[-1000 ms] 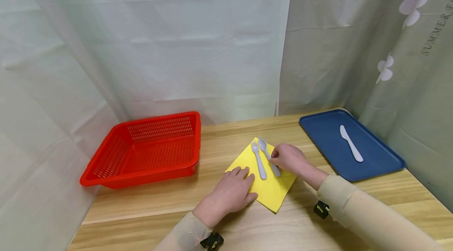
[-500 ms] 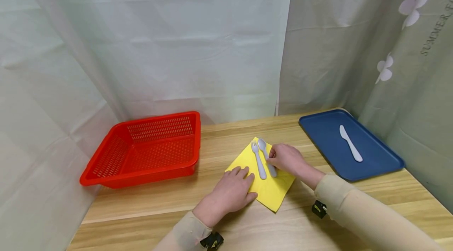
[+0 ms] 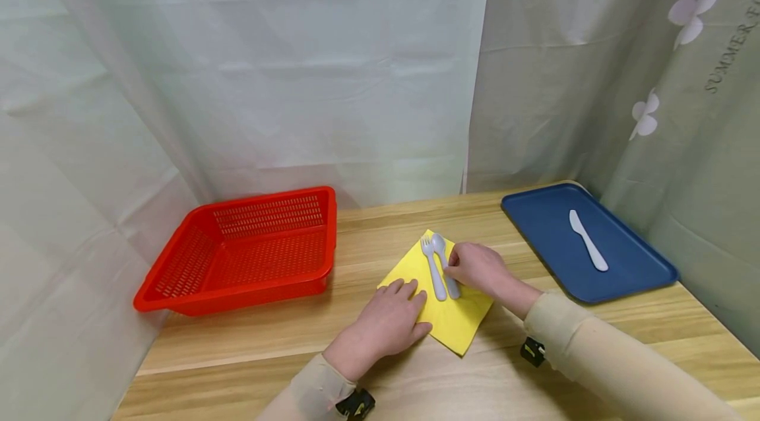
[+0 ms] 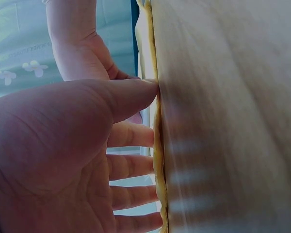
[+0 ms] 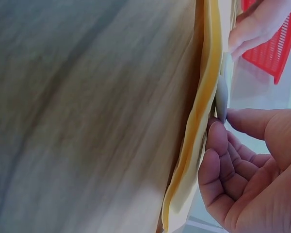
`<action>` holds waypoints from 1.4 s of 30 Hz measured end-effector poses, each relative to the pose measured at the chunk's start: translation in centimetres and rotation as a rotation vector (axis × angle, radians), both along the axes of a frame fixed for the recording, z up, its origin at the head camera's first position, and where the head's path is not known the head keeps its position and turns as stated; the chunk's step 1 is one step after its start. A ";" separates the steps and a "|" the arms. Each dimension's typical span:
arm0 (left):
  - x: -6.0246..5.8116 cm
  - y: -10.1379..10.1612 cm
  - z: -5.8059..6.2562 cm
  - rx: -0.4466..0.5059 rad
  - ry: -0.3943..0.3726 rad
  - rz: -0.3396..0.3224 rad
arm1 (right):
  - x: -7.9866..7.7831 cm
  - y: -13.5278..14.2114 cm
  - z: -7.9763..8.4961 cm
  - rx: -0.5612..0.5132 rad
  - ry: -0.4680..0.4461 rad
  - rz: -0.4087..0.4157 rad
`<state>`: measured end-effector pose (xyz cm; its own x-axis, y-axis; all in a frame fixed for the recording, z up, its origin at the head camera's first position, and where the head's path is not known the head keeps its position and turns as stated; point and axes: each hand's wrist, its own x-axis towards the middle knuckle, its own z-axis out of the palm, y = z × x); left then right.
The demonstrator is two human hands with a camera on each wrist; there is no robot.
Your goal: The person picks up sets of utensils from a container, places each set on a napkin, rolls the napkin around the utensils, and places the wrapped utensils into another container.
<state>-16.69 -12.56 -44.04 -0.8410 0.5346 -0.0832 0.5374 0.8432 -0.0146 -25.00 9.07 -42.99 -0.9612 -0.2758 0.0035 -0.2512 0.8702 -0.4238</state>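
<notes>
A folded yellow napkin point(image 3: 458, 332) lies cornerwise on the wooden table. My left hand point(image 3: 392, 319) rests on its left side with fingers spread; the thumb and fingertips point(image 4: 140, 138) meet its edge in the left wrist view. Side by side on the napkin are a light grey fork point(image 3: 436, 276) and a matching spoon point(image 3: 439, 245), almost parallel, heads pointing away from me. Between thumb and fingertips, my right hand point(image 3: 479, 267) pinches the spoon's right side along the handle, part of which the hand covers. In the right wrist view the spoon handle point(image 5: 222, 99) sits just over the napkin.
Off to the left stands a red perforated plastic basket point(image 3: 237, 293). A blue tray point(image 3: 549, 229) at the right bears a whitish knife point(image 3: 588, 241). Pale curtains point(image 3: 332, 78) hang behind and on both sides of the wooden table point(image 3: 249, 355).
The right hand has slid the spoon a little to the left, so it is now close against the fork. The left hand, fork and napkin have stayed nearly still.
</notes>
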 end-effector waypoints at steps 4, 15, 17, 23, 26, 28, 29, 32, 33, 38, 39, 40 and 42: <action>0.1 0.0 0.1 0.004 -0.002 0.000 | 0.1 -0.2 0.0 0.005 -0.002 -0.001; 0.2 0.0 0.2 0.012 0.004 -0.001 | 0.1 -0.3 -0.1 0.014 -0.004 -0.012; 0.2 0.0 0.1 0.013 0.005 -0.001 | 0.1 -0.4 -0.2 0.013 0.000 -0.010; 0.1 0.0 -0.1 0.010 0.008 -0.001 | 0.1 -0.3 -0.2 0.021 0.007 -0.006; 0.1 0.0 -0.2 0.009 0.010 -0.004 | 0.1 -0.3 -0.2 0.031 0.013 -0.003; 0.1 -0.1 -0.3 0.011 0.014 -0.006 | 0.2 -0.4 -0.2 0.036 0.016 -0.002; 0.1 -0.1 -0.3 0.011 0.015 -0.006 | 0.2 -0.4 -0.2 0.038 0.018 -0.002; 0.1 -0.1 -0.3 0.012 0.019 -0.009 | 0.3 -0.4 -0.2 0.044 0.020 -0.004; 0.1 -0.1 -0.2 0.013 0.020 -0.010 | 0.2 -0.4 -0.2 0.046 0.021 -0.005; 0.1 0.0 -0.1 0.014 0.022 -0.010 | 0.2 -0.5 -0.2 0.059 0.022 -0.013; 0.1 -0.1 -0.1 0.014 0.022 -0.010 | 0.2 -0.5 -0.2 0.060 0.024 -0.011; 0.1 -0.1 -0.1 0.014 0.022 -0.009 | 0.2 -0.5 -0.2 0.062 0.025 -0.011; 0.1 -0.1 -0.1 0.014 0.022 -0.009 | 0.2 -0.5 -0.1 0.064 0.022 -0.015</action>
<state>-16.54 -12.63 -44.12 -0.8377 0.5431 -0.0575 0.5447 0.8385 -0.0149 -24.77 8.61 -43.14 -0.9651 -0.2616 0.0071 -0.2464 0.8991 -0.3619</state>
